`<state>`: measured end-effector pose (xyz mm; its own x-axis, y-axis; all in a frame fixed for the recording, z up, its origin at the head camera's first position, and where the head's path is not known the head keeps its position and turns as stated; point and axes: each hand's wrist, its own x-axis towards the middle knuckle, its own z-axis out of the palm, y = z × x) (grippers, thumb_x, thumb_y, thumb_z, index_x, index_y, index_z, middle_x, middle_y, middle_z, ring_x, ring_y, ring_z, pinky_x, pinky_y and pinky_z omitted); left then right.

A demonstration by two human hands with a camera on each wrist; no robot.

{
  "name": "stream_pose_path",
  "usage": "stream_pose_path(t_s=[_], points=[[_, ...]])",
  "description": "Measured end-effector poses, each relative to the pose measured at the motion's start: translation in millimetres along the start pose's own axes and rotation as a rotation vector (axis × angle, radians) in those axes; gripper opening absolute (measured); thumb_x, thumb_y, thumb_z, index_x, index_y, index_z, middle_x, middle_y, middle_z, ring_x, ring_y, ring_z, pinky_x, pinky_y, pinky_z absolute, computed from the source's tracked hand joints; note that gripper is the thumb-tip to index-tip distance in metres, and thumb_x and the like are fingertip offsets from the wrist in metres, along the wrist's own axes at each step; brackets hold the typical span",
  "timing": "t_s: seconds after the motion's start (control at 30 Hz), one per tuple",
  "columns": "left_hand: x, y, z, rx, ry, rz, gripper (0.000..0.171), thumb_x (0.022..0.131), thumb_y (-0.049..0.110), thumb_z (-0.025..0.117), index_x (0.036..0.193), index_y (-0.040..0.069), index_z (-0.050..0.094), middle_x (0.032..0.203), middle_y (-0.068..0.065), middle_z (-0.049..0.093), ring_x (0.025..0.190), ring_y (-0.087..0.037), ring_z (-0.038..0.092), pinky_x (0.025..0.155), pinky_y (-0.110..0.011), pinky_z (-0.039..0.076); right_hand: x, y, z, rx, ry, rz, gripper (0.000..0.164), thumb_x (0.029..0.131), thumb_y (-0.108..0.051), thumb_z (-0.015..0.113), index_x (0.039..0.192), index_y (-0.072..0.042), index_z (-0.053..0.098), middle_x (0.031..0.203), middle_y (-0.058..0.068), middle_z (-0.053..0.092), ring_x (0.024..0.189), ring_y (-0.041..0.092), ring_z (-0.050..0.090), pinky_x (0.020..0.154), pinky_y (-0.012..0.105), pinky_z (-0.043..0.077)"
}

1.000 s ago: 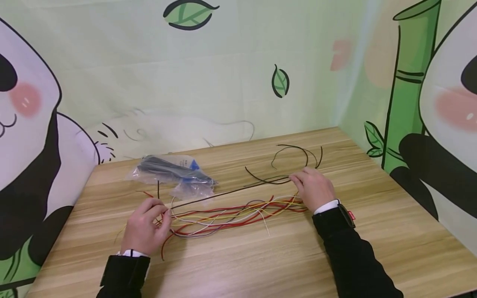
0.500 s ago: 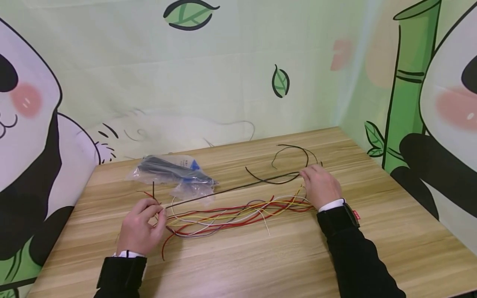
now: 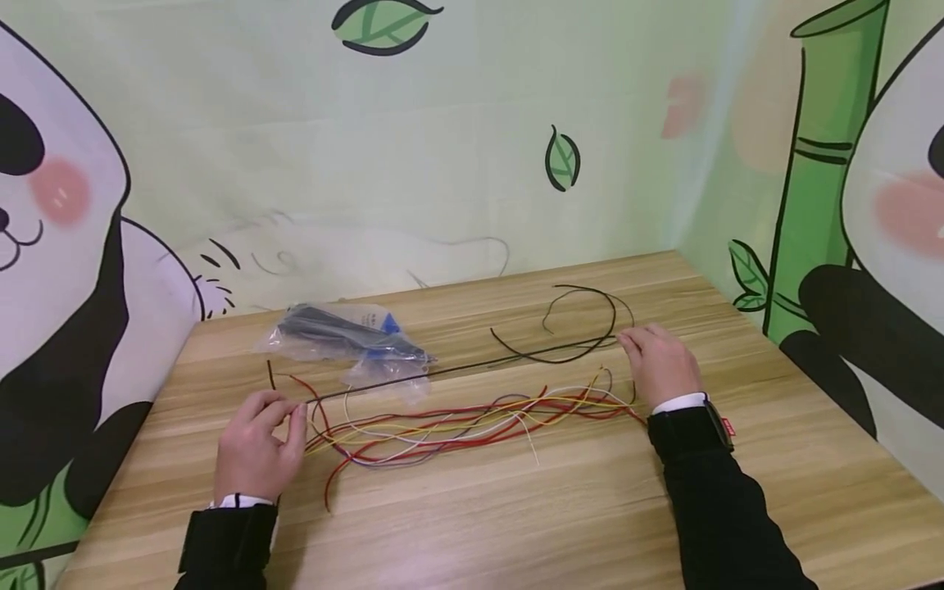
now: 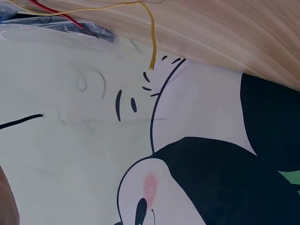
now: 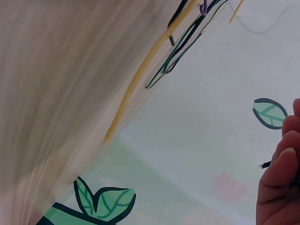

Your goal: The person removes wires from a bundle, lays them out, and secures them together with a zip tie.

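Note:
A long black wire (image 3: 442,373) stretches nearly straight above the table between my hands. My left hand (image 3: 258,447) pinches its left part, and a short end sticks up past the fingers. At the right end, my right hand (image 3: 664,366) pinches the wire between thumb and fingertips. Below it lies a loose bundle of red, yellow, white and purple wires (image 3: 472,445). The right wrist view shows a dark wire tip (image 5: 266,165) poking out of my curled fingers (image 5: 277,187). Only a sliver of the left hand appears in the left wrist view, beside a black wire end (image 4: 23,121).
A clear plastic bag (image 3: 339,332) with dark contents lies at the back left of the wooden table (image 3: 479,524). Curled black wires (image 3: 614,307) lie at the back right. A panda-printed backdrop (image 3: 457,147) stands behind and at the sides.
My hands have moved apart, the left one leftward and the right one rightward and slightly farther back. The black wire between them shows a longer straight stretch. The head view has shifted slightly.

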<state>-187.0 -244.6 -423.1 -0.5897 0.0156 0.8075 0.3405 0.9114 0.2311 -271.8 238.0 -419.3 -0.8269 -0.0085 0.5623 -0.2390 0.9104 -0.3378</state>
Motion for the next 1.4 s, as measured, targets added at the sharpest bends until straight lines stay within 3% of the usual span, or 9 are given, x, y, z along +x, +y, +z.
stream_pose_path(t_s=[0.2, 0.4, 0.5, 0.63, 0.73, 0.93, 1.13, 1.27, 1.4], points=[[-0.4, -2.6, 1.4, 0.018, -0.062, -0.023, 0.010, 0.084, 0.005, 0.076, 0.086, -0.005, 0.074, 0.087, -0.018, 0.071, 0.082, -0.036, 0.067, 0.071, -0.047, 0.053, -2.8, 6.5, -6.7, 0.062, -0.059, -0.032, 0.020, 0.096, -0.015, 0.067, 0.103, 0.002, 0.075, 0.096, 0.020, 0.072, 0.088, 0.038, 0.070, 0.076, 0.053, 0.055], [-2.3, -8.5, -2.4, 0.013, -0.191, -0.015, 0.007, 0.082, 0.005, 0.079, 0.085, 0.000, 0.076, 0.083, -0.015, 0.074, 0.081, -0.034, 0.067, 0.071, -0.049, 0.053, -4.9, 14.5, -15.7, 0.074, -0.137, -0.080, 0.016, 0.095, -0.012, 0.068, 0.101, 0.001, 0.076, 0.093, 0.018, 0.072, 0.084, 0.037, 0.069, 0.075, 0.052, 0.055], [-3.4, -11.2, -5.6, 0.017, -0.283, -0.017, 0.007, 0.081, 0.003, 0.079, 0.088, 0.001, 0.077, 0.085, -0.013, 0.072, 0.082, -0.033, 0.066, 0.072, -0.049, 0.052, -4.4, 15.7, -19.4, 0.064, -0.198, -0.091, 0.016, 0.096, -0.011, 0.067, 0.102, 0.000, 0.077, 0.095, 0.019, 0.074, 0.087, 0.038, 0.070, 0.078, 0.054, 0.055], [-5.0, -13.6, -6.2, 0.047, -0.455, -0.050, 0.011, 0.082, 0.002, 0.077, 0.093, 0.004, 0.079, 0.086, -0.012, 0.070, 0.083, -0.034, 0.067, 0.076, -0.051, 0.053, -4.6, 14.4, -23.1, 0.051, -0.286, -0.095, 0.015, 0.095, -0.010, 0.067, 0.101, -0.001, 0.078, 0.096, 0.020, 0.077, 0.088, 0.038, 0.072, 0.080, 0.054, 0.055], [-6.2, -14.2, -4.3, 0.071, -0.535, -0.087, 0.012, 0.083, 0.002, 0.077, 0.094, 0.005, 0.079, 0.084, -0.013, 0.070, 0.081, -0.035, 0.068, 0.075, -0.052, 0.054, -5.3, 12.0, -23.8, 0.051, -0.356, -0.063, 0.016, 0.095, -0.011, 0.068, 0.101, -0.002, 0.079, 0.098, 0.019, 0.077, 0.091, 0.036, 0.073, 0.082, 0.053, 0.055], [-9.4, -13.5, -0.9, 0.092, -0.579, -0.147, 0.010, 0.082, 0.003, 0.078, 0.091, 0.008, 0.080, 0.076, -0.010, 0.069, 0.072, -0.031, 0.066, 0.066, -0.048, 0.052, -4.7, 8.4, -17.6, 0.037, -0.451, -0.017, 0.015, 0.095, -0.014, 0.068, 0.100, -0.005, 0.080, 0.099, 0.015, 0.077, 0.093, 0.032, 0.072, 0.083, 0.051, 0.055], [-13.1, -14.2, 4.1, 0.098, -0.603, -0.162, 0.008, 0.084, 0.005, 0.077, 0.090, 0.009, 0.081, 0.078, -0.010, 0.070, 0.076, -0.030, 0.067, 0.070, -0.048, 0.053, -5.0, 9.0, -9.9, 0.022, -0.469, -0.049, 0.010, 0.092, -0.012, 0.071, 0.090, -0.009, 0.080, 0.094, 0.012, 0.078, 0.092, 0.030, 0.073, 0.084, 0.051, 0.055], [-15.3, -15.4, 6.5, 0.094, -0.615, -0.172, 0.007, 0.084, 0.005, 0.077, 0.090, 0.008, 0.080, 0.080, -0.009, 0.070, 0.077, -0.029, 0.067, 0.071, -0.047, 0.053, -5.4, 10.3, -5.4, 0.019, -0.506, -0.044, 0.012, 0.091, -0.012, 0.071, 0.081, -0.013, 0.077, 0.085, 0.007, 0.074, 0.081, 0.023, 0.067, 0.078, 0.047, 0.054], [-16.3, -14.9, 6.7, 0.084, -0.632, -0.175, 0.005, 0.084, 0.008, 0.078, 0.090, 0.008, 0.078, 0.085, -0.010, 0.071, 0.082, -0.030, 0.068, 0.074, -0.050, 0.054, -7.2, 11.0, -1.6, 0.012, -0.545, -0.024, 0.010, 0.091, -0.013, 0.071, 0.086, -0.012, 0.079, 0.092, 0.009, 0.076, 0.087, 0.026, 0.069, 0.083, 0.048, 0.054]])
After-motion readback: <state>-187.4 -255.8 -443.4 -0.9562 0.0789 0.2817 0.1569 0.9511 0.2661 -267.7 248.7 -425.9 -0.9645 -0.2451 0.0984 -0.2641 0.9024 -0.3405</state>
